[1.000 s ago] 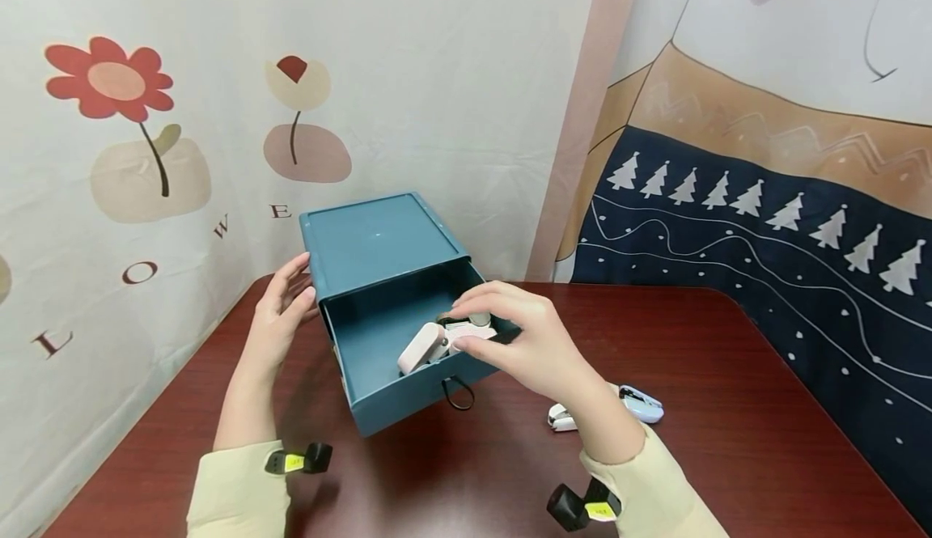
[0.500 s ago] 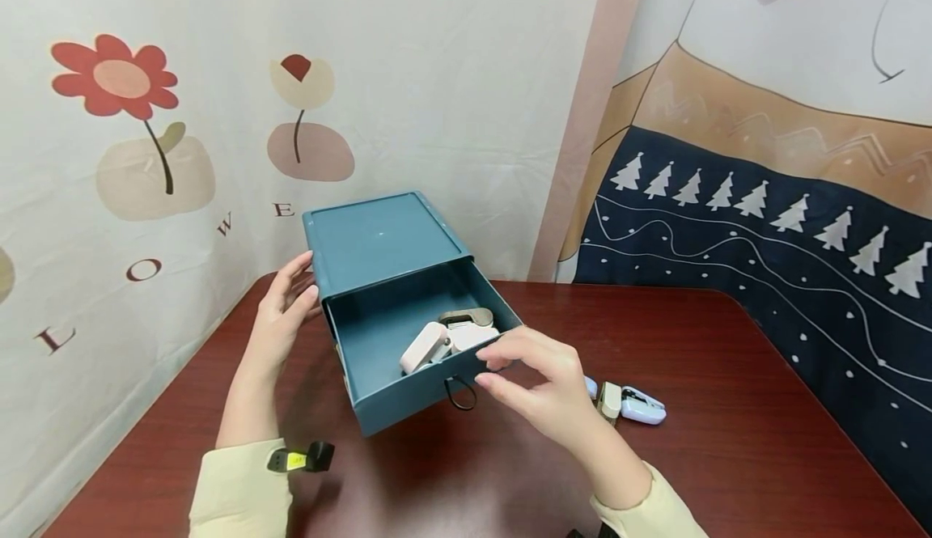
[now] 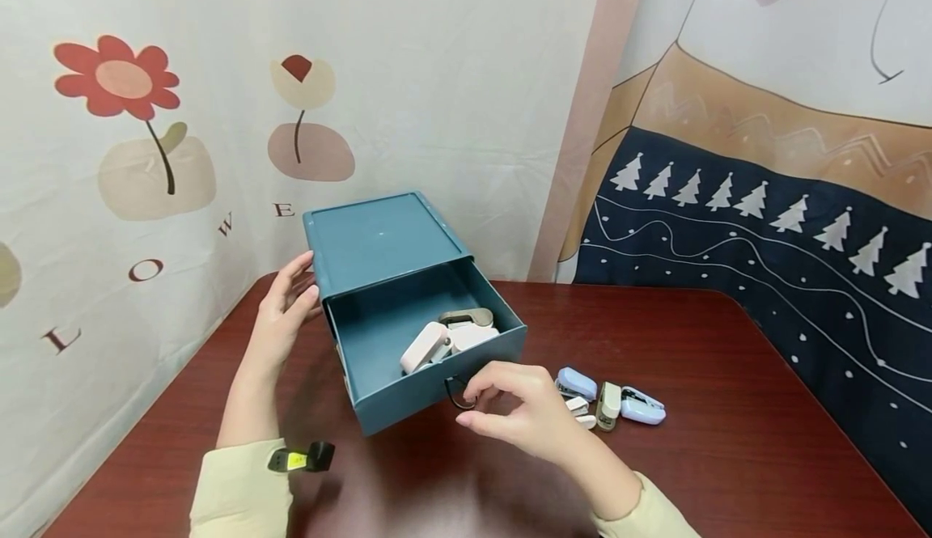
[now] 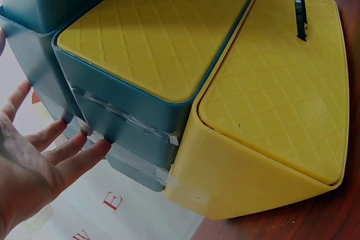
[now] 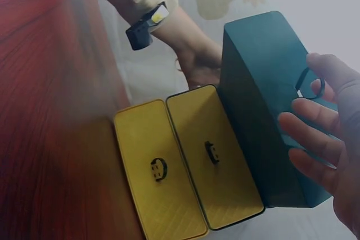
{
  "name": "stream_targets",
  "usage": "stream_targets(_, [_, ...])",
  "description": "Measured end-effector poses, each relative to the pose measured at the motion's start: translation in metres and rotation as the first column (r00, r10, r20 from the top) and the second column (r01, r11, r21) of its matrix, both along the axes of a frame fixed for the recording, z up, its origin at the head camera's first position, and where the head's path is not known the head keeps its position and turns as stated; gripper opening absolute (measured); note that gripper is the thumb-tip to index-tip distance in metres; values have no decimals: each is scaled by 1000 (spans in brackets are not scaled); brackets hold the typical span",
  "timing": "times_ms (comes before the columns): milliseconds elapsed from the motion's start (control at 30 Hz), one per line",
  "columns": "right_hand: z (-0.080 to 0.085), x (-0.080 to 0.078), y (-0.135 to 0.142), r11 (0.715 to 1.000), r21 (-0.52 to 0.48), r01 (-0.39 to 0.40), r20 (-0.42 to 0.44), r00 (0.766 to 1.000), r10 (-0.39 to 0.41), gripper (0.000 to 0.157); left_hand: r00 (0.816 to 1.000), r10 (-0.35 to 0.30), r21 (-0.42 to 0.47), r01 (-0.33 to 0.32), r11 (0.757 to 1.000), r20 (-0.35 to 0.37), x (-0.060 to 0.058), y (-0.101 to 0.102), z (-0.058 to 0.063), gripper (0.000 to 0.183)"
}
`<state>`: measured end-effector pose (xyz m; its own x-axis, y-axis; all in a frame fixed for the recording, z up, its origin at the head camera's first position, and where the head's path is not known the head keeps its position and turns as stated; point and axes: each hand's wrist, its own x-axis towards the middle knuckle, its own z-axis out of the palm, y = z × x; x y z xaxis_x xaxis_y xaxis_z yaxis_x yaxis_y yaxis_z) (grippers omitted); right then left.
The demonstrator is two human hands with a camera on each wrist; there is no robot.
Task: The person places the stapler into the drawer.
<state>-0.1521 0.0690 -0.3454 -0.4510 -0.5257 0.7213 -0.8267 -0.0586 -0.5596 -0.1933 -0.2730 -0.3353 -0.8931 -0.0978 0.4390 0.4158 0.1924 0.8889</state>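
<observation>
A blue drawer unit (image 3: 382, 239) stands on the table with its top drawer (image 3: 408, 410) pulled out. In that drawer lie a pink-white stapler (image 3: 425, 349), a white stapler (image 3: 472, 337) and a bronze-grey stapler (image 3: 476, 316). My left hand (image 3: 280, 319) supports the unit's left side with extended fingertips, as the left wrist view also shows. My right hand (image 3: 527, 413) is at the black pull loop (image 5: 302, 80) on the drawer front. Its thumb and fingers stand apart on either side of the loop, without pinching it.
On the table (image 3: 728, 344) to the right lie a blue stapler (image 3: 578, 383), a pale green one (image 3: 608, 405), a second blue one (image 3: 643, 406) and white ones (image 3: 580, 413). Beneath the top drawer are two yellow drawer fronts (image 4: 140, 37). A printed curtain (image 3: 437, 117) hangs behind.
My right hand has come out of the drawer and moved down to the pull loop, uncovering the bronze-grey stapler and the staplers on the table. The left hand stays in place.
</observation>
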Motion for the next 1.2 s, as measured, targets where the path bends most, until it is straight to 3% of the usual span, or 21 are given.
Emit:
stream_targets(300, [29, 17, -10, 1000, -19, 18, -41, 999, -18, 27, 1000, 2, 2, -2, 1000, 1, -1, 1, 1, 53])
stream_targets(533, [34, 11, -18, 998, -30, 56, -21, 998, -57, 24, 1000, 3, 3, -3, 1000, 10, 0, 1, 1, 52])
stream_targets(667, [36, 3, -25, 997, -9, 70, 50, 996, -70, 20, 1000, 10, 4, -10, 1000, 22, 1, 1, 2, 53])
stream_targets(900, [13, -38, -42, 992, 60, 115, 147, 982, -122, 13, 999, 20, -8, -20, 1000, 42, 1, 0, 2, 53])
stream_targets(1200, [17, -61, -62, 982, 102, 159, 198, 964, -176, 14, 1000, 6, 8, -6, 1000, 26, 1, -1, 1, 53])
